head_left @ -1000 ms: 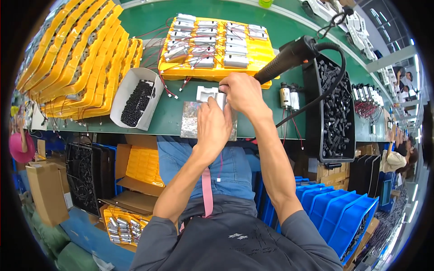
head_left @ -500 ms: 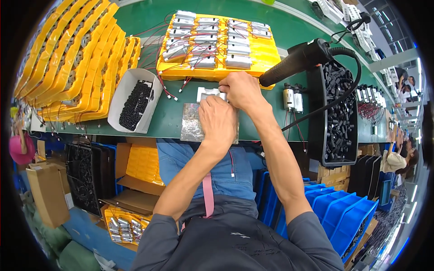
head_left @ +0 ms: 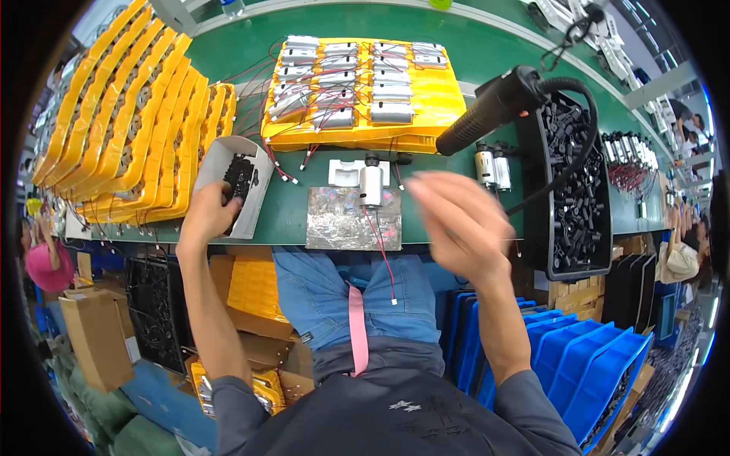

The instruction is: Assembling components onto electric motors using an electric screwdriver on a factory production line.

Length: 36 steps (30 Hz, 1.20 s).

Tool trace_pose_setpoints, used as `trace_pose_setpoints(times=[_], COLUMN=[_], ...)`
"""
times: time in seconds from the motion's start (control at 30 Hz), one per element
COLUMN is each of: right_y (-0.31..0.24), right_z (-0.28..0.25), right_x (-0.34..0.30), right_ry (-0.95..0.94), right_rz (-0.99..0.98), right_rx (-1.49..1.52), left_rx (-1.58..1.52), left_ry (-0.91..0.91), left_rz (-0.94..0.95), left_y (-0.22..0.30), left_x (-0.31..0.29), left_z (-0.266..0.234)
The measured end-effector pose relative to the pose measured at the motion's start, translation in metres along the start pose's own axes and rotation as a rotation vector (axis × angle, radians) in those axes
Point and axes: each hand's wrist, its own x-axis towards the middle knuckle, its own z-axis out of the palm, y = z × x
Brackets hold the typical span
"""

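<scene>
My left hand (head_left: 204, 211) reaches over the near rim of a white box (head_left: 261, 185) at the left. Its thumb and fingers curl into the small black parts (head_left: 242, 173) inside; what they pinch cannot be made out. My right hand (head_left: 464, 228) is lifted right of the work spot, blurred, with fingers stretched out and nothing seen in them. Between the hands a silver motor (head_left: 371, 186) lies untouched, one end at a white holder (head_left: 344, 173) and its body over a scuffed metal plate (head_left: 327, 224). Its red and black leads hang past the bench edge.
Behind stands a yellow tray (head_left: 437, 91) with rows of silver motors. Stacked yellow trays (head_left: 125, 114) rise at the left. A black powered screwdriver (head_left: 490, 110) hangs near my right hand, its cable curving beside a black bin (head_left: 559, 262) of black parts. Two motors (head_left: 494, 167) stand beside it.
Both hands have left the white holder. My left hand has moved left into the white box; my right hand has moved right and nearer. The motor now shows on the plate.
</scene>
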Motion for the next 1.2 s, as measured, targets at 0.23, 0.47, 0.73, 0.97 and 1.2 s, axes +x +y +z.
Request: trace_pose_setpoints(times=[0.23,0.47,0.73,0.97,1.2], right_y=[0.061,0.080,0.031,0.026,0.029], right_z=[-0.050,-0.004,-0.012,0.015,0.039], right_x=[0.027,0.029,-0.007,0.033,0.056], right_ry=[0.632,-0.010,0.196,0.332,0.382], right_rz=[0.280,0.645,0.592,0.573,0.456], right_rx=[0.530,0.651,0.885,0.873,0.882], left_rx=[-0.040,0.009,-0.287,-0.982,-0.678], left_ry=[-0.319,-0.424,0.238,-0.048,0.045], left_rz=[0.015,0.049,0.217,0.067,0.317], left_y=[-0.011,-0.023,0.008,0.118,0.158], left_x=[0.018,0.015,0.007,0.001,0.004], left_z=[-0.003,-0.004,-0.005,0.023,0.085])
